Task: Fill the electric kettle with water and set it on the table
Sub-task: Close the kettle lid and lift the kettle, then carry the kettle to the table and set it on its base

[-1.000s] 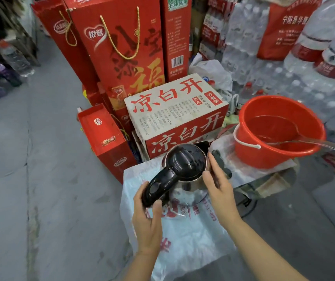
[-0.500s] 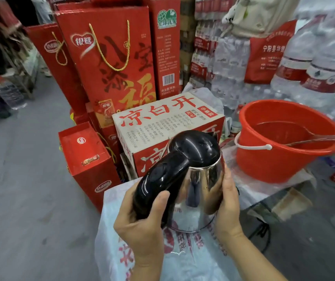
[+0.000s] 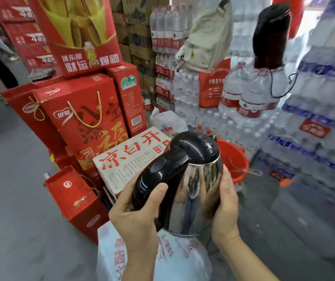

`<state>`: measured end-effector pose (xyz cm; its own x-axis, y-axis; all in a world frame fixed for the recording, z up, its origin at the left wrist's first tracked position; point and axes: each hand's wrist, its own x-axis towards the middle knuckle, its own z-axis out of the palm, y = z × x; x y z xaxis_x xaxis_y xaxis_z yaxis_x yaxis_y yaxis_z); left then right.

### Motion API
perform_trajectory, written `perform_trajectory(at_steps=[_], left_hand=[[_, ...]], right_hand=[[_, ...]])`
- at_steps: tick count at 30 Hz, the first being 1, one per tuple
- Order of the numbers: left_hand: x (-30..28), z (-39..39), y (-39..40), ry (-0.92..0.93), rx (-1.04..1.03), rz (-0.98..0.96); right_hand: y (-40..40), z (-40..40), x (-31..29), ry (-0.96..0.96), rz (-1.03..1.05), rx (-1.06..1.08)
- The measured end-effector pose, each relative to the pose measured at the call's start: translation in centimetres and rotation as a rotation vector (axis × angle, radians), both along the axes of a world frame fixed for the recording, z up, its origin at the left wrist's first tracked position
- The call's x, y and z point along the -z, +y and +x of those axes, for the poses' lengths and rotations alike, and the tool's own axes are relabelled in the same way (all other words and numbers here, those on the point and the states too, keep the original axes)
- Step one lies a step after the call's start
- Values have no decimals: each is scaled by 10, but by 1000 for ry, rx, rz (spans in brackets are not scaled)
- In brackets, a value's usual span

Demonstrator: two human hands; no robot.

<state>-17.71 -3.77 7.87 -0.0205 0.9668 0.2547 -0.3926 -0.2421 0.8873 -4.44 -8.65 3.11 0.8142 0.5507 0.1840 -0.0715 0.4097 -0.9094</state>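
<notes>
The electric kettle [image 3: 195, 191] has a shiny steel body, a black lid and a black handle. I hold it in the air at the lower middle, lid closed. My left hand [image 3: 136, 218] wraps around the black handle. My right hand [image 3: 226, 205] presses flat against the steel side. Behind the kettle stands a red bucket [image 3: 239, 161] with a clear ladle in it, mostly hidden by the kettle. A white plastic bag with red print [image 3: 182, 260] covers the surface below the kettle.
A white and red carton [image 3: 130, 157] lies just behind the kettle. Red gift boxes [image 3: 85, 122] are stacked at the left, and shrink-wrapped water bottle packs [image 3: 314, 122] at the right. Grey floor [image 3: 14, 199] lies to the left.
The kettle has been lifted off the bag-covered surface and raised toward the camera, both hands staying on it. The view has tilted up, showing more of the stacked goods.
</notes>
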Motion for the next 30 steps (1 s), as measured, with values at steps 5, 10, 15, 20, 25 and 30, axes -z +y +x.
perform_trajectory(at_steps=[5,10,15,20,25,30], left_hand=[[-105,26,-6,12,145,17],[-199,59,-23,-47,292,36],[-257,95,-50,-93,503,73],[-283,131,-81,-150,773,18],[-289,172,-123,-128,1038,-52],[-281,204,-179,-104,1283,-133]], right_hand=[[-28,22,-98,-46,-18,90],[-67,52,-193,-141,-26,189],[-122,74,-254,-191,-8,308],[-184,90,-272,-266,-37,495],[-243,94,-274,-258,-92,749],[-301,81,-264,-197,-108,1003]])
